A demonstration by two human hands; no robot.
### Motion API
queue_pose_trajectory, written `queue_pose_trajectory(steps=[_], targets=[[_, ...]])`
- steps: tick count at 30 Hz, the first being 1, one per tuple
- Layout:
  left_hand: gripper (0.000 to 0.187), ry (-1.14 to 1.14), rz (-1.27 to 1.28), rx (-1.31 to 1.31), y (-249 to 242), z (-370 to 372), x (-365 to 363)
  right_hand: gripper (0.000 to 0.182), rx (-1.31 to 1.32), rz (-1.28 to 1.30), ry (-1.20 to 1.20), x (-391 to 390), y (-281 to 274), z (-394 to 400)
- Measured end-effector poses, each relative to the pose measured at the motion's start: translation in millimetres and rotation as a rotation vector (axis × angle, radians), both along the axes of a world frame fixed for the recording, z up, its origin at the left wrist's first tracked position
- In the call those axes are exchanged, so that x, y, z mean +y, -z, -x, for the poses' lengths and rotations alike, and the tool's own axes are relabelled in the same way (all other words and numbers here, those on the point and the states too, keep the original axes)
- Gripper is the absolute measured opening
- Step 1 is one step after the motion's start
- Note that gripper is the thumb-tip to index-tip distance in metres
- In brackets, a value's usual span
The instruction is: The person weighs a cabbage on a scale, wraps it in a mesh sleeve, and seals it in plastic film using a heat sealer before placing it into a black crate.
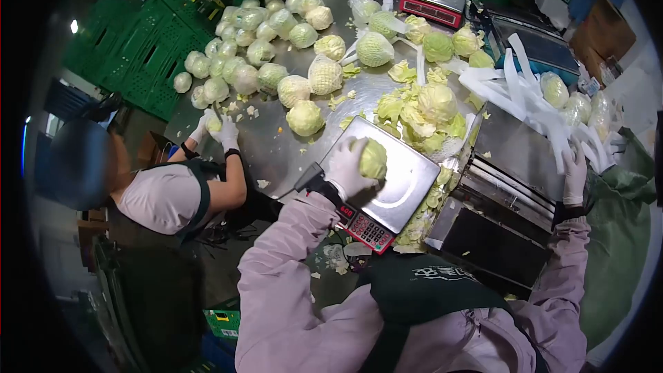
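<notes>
My gloved left hand [350, 168] is closed around a pale green cabbage [373, 159], keeping it over the steel plate of a digital scale [402, 190]. Whether the cabbage rests on the plate is hard to see. The red display on the scale's front reads about 6.00. Off to the right, my gloved right hand [574, 178] reaches into a heap of flat white foam net sleeves [545, 112], its fingers closed at the end of one. Loose leaves and a trimmed cabbage [437, 102] lie just beyond the scale.
Many wrapped cabbages [245, 79] cover the far left of the steel table [266, 152]. A wrapping machine [507, 197] stands between my hands. At left a co-worker [173, 193] handles a cabbage. Another red scale [434, 1] and green crates [152, 52] are farther back.
</notes>
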State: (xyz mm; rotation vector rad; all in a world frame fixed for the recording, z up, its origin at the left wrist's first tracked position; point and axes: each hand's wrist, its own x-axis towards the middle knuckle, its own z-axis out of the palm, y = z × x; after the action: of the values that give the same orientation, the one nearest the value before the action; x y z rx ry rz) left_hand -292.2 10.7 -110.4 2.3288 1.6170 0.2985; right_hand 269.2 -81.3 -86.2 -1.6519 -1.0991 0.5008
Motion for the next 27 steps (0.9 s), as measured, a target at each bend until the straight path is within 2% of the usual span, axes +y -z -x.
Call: queue_pose_trajectory(steps=[2,3,4,6,7,8,10,11,12,14,15,16,18,19,20,22,23,25,26,27], targets=[[0.097,0.030,-0.059,0.043,6.6,-4.8,-19.9,0.048,0.125,0.014,-0.048,-11.0,-4.7,-1.2],[0.100,0.022,-0.012,0.023,3.4,-6.6,-27.0,0.042,-0.005,-0.050,-0.056,-15.0,-6.9,0.7],[0.100,0.010,-0.008,0.024,5.1,-4.6,-31.0,0.042,-0.003,-0.047,-0.068,-19.7,-11.7,-0.4],[0.106,-0.015,-0.055,-0.123,7.7,-2.2,-36.1,0.038,-0.104,0.041,-0.045,-33.1,-32.4,5.6],[0.109,-0.021,0.016,-0.178,5.4,1.0,-38.4,0.050,-0.174,0.015,-0.097,-38.2,-37.7,5.4],[0.109,-0.027,0.018,-0.177,8.1,5.7,-39.7,0.050,-0.173,0.016,-0.102,-43.2,-51.7,19.0],[0.108,-0.029,0.043,-0.326,15.8,16.0,-42.8,0.064,0.342,-0.155,-0.465,-53.6,-91.4,68.6],[0.106,-0.053,0.077,-0.368,14.7,19.3,-48.8,0.073,0.118,-0.151,-0.532,-60.8,-103.0,78.7],[0.106,-0.061,0.078,-0.365,15.4,20.4,-55.9,0.073,0.122,-0.149,-0.539,-66.6,-114.6,93.3],[0.099,-0.158,-0.027,-0.449,18.0,19.5,-70.9,0.068,-0.426,-0.061,-0.364,-76.5,-131.6,118.2],[0.090,-0.162,-0.036,-0.522,11.1,14.3,-80.1,0.062,-0.410,-0.055,-0.379,-83.2,-130.5,112.9],[0.079,-0.167,-0.124,-0.570,6.6,4.3,-93.6,0.062,-0.403,-0.058,-0.394,-93.7,-117.7,74.7],[0.070,-0.153,-0.096,-0.744,21.8,-15.6,-116.7,0.056,-0.216,0.140,-0.778,-102.8,-88.8,-12.7],[0.065,-0.162,-0.041,-0.866,28.6,-30.4,-130.8,0.047,-0.052,-0.220,-0.496,-101.1,-103.4,60.4],[0.061,-0.166,0.014,-0.990,31.7,-44.8,-143.7,0.047,-0.051,-0.219,-0.510,-94.9,-111.7,94.6],[0.052,-0.149,0.195,-0.968,19.7,-65.3,-162.2,0.043,0.819,-0.310,-0.474,-87.3,-121.3,134.0],[0.049,-0.112,0.353,-1.093,18.8,-79.2,-168.4,0.046,0.920,-0.218,-0.146,-90.6,-117.4,144.8],[0.044,-0.040,0.634,-1.356,13.5,-95.1,-175.1,0.048,1.149,-0.168,-0.916,-63.7,-32.6,149.0],[0.044,-0.040,0.629,-1.360,13.1,-98.2,-176.2,0.037,1.026,-0.143,-0.551,-63.7,-25.3,201.4],[0.045,-0.035,0.644,-1.443,13.1,-101.2,-178.0,0.038,0.921,0.041,-0.380,-68.0,-6.4,222.5]])
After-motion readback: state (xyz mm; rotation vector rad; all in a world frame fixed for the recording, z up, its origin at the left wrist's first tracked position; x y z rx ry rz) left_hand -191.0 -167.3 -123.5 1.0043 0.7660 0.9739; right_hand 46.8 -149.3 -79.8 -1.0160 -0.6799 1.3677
